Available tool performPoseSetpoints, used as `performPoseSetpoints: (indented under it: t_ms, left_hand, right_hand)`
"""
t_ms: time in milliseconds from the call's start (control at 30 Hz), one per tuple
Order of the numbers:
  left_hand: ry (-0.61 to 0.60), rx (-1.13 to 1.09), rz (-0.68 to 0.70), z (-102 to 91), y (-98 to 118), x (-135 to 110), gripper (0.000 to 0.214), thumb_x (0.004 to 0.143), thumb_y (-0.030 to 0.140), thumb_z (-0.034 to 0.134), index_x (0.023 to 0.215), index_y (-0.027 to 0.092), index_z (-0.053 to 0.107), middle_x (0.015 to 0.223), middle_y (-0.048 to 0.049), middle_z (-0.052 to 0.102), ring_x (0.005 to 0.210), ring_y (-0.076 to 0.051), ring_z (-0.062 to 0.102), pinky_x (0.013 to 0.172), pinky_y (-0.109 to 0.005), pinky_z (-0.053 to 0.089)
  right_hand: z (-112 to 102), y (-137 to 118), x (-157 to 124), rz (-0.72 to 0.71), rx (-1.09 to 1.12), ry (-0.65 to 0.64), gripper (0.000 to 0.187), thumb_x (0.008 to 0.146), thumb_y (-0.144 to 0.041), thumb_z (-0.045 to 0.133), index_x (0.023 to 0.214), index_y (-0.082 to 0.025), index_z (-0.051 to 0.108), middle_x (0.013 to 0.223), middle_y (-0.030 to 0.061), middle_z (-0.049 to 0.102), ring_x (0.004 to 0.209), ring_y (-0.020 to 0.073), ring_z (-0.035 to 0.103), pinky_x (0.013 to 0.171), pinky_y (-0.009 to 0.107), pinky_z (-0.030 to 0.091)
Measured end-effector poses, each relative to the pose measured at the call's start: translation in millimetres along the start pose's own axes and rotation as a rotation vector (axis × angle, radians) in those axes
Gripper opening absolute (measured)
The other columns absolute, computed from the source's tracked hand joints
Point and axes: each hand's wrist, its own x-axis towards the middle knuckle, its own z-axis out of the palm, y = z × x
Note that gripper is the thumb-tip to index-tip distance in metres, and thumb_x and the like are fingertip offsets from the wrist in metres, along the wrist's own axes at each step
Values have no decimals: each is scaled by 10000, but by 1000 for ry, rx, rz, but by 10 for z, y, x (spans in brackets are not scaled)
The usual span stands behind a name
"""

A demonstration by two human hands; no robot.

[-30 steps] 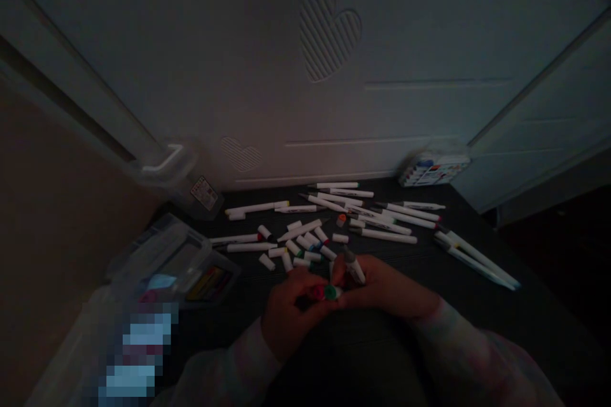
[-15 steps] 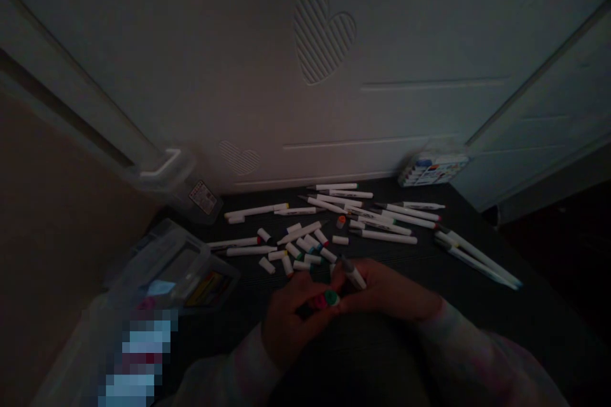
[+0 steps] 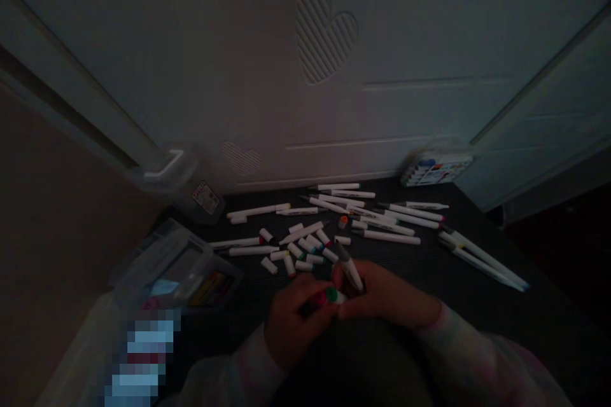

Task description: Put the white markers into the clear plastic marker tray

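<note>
Close together at the near edge of the dark table, my two hands almost meet. My left hand is closed around a marker cap with a pinkish-red end. Beside it, between the fingers of both hands, shows a white cap with a green end. An uncapped white marker stands tilted in my right hand, its grey tip end pointing up and away. Just beyond lie several loose white caps with coloured ends. An orange-topped cap stands upright among the markers.
Many white markers lie scattered across the table. An open clear plastic box sits at left, with a lidded clear container behind it. A pack of colours leans at the back right against the white panel. The scene is dim.
The marker in my right hand has tilted slightly, and more of its white barrel shows. The green-ended cap shows a little more of its side. The view has shifted slightly.
</note>
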Motion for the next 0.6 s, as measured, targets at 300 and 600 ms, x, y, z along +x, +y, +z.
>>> performPoseSetpoints:
  t_ms: [300, 600]
  left_hand:
    - [7, -31, -47, 8, -25, 1, 236, 736, 392, 586, 811, 180, 655, 625, 0, 580, 579, -110, 561, 543, -207, 450]
    - [21, 121, 167, -37, -5, 32, 201, 764, 315, 571, 786, 127, 641, 597, -18, 559, 548, -98, 532, 495, -181, 426]
  right_hand:
    - [80, -13, 19, -12, -53, 70, 337, 586, -290, 731, 697, -158, 442, 619, -64, 420, 562, 57, 361, 504, 187, 293]
    - [90, 1, 17, -42, -114, 56, 280, 643, -268, 686, 716, -166, 436, 625, -60, 427, 560, 65, 370, 499, 192, 307]
